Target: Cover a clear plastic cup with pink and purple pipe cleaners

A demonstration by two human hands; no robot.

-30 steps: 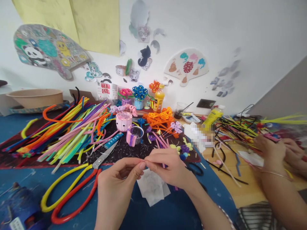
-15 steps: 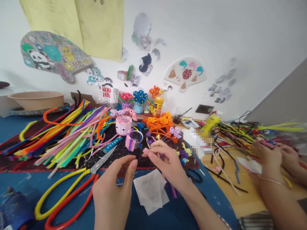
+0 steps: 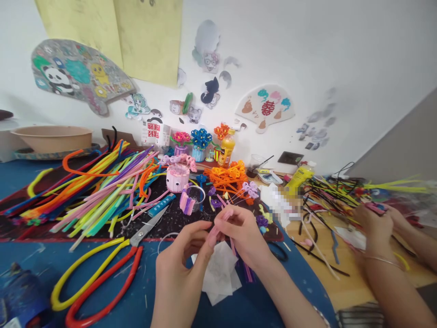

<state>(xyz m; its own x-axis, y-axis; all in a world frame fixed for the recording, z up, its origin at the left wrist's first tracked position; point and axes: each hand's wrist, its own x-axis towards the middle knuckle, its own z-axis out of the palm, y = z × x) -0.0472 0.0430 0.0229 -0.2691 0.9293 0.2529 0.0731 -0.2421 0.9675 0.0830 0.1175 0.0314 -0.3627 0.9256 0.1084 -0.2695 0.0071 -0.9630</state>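
In front of me, my left hand (image 3: 186,262) and my right hand (image 3: 243,234) meet, fingertips touching. Both are closed in a pinch around a short pink pipe cleaner (image 3: 224,216), partly covered by the fingers. Below them lie white paper squares (image 3: 220,271) on the blue table. Purple pipe cleaners (image 3: 249,272) stick out from beneath my right hand. Just beyond the hands stands a clear cup (image 3: 199,200) with a pink-and-purple pipe-cleaner band on its rim. Behind it is a pink pot (image 3: 178,177) with googly eyes.
Large scissors (image 3: 102,273) with red and yellow handles lie left of my hands. Colourful pipe cleaners (image 3: 99,191) are heaped at the left. Orange pipe-cleaner flowers (image 3: 230,177) and a juice bottle (image 3: 227,148) stand behind. Another person's hands (image 3: 378,223) work at the right.
My left hand has moved right and joined my right hand; its fingers have closed on the pink pipe cleaner. My right hand has turned slightly. The view has shifted a little.
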